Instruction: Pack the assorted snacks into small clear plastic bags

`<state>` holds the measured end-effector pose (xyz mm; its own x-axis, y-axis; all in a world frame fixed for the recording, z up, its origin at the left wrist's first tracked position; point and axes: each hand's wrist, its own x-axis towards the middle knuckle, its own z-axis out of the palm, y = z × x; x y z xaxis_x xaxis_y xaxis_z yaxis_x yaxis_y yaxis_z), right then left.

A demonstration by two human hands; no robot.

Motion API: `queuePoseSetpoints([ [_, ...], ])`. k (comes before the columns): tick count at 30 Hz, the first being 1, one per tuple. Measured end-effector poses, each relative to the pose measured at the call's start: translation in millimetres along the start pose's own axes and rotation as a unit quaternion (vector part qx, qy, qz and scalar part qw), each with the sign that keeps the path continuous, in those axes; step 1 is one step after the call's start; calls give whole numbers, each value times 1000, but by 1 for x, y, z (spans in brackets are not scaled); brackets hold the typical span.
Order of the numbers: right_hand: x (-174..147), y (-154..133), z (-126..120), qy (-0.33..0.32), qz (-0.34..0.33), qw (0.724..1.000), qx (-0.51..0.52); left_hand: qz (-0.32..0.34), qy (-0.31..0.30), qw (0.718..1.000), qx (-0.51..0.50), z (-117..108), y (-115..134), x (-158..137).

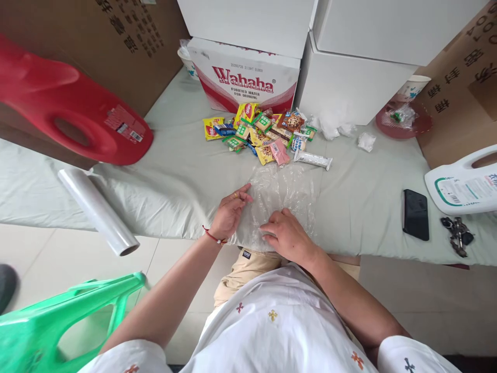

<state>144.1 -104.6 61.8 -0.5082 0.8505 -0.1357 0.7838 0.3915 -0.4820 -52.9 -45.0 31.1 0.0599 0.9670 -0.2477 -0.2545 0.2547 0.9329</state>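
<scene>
A clear plastic bag (285,189) lies flat and crinkled at the front edge of the cloth-covered table. My left hand (230,211), with a ring and a red bracelet, rests at the bag's left edge, its index finger stretched out and the others loosely bent. On the lower part of the bag lies my right hand (289,234), fingers bent but apart, with nothing seen in them. Just beyond the bag is a pile of small wrapped snacks (264,132), in yellow, green, blue and pink wrappers. A white-wrapped bar (312,159) lies at the pile's right side.
A red jug (77,109) and a roll of plastic film (99,212) lie at left, above a green stool (77,311). Behind the snacks stands a Wahaha box (248,77). At right are a phone (415,215), keys (458,235), a white bottle (464,181) and a red plate (423,122).
</scene>
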Motion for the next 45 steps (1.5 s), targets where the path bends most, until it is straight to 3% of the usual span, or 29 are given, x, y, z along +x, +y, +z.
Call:
queuePoseSetpoints([
  [4, 4, -3, 4, 37, -108, 992, 48, -13, 20, 998, -66, 1, 2, -1],
  [8, 9, -12, 16, 15, -197, 980, -1, -27, 19, 996, -77, -3, 7, 0],
  [10, 10, -17, 21, -12, -204, 978, -35, -17, 29, 999, -20, -5, 13, 1],
  [12, 10, -21, 23, -41, -199, 978, -53, 26, 61, 991, 117, -5, 21, -3],
  [13, 10, -22, 24, -53, -193, 978, -57, 64, 82, 973, 205, -2, 26, -7],
  [15, 11, -23, 24, -70, -183, 979, -57, 165, 120, 909, 363, 8, 34, -20],
  [17, 11, -23, 26, -73, -174, 981, -48, 260, 136, 847, 443, 24, 37, -36],
  [20, 12, -22, 30, -46, -148, 988, -18, 333, 87, 817, 463, 50, 31, -52],
  [24, 10, -20, 35, -36, -122, 992, -2, 286, -22, 834, 471, 61, 8, -39],
  [27, 0, -15, 37, -42, -141, 989, 6, 218, 25, 821, 528, 46, -7, -16],
  [30, -19, -5, 40, -18, -133, 990, 38, 190, 64, 784, 587, 22, -17, -2],
  [33, -39, 9, 35, -19, -131, 984, 117, 183, 41, 753, 631, 5, -22, 0],
  [35, -42, 21, 19, -2, -104, 972, 213, 177, 25, 742, 646, 2, -25, 0],
  [38, -16, 44, -22, 109, 22, 948, 297, 175, 18, 733, 657, 3, -27, 2],
  [41, 46, 67, -62, 244, 115, 943, 197, 175, 23, 727, 663, 6, -28, 3],
  [43, 95, 78, -75, 255, 153, 949, 107, 175, 25, 723, 668, 6, -27, 3],
  [45, 136, 86, -77, 201, 194, 959, 51, 175, 25, 717, 674, 5, -27, 3],
])
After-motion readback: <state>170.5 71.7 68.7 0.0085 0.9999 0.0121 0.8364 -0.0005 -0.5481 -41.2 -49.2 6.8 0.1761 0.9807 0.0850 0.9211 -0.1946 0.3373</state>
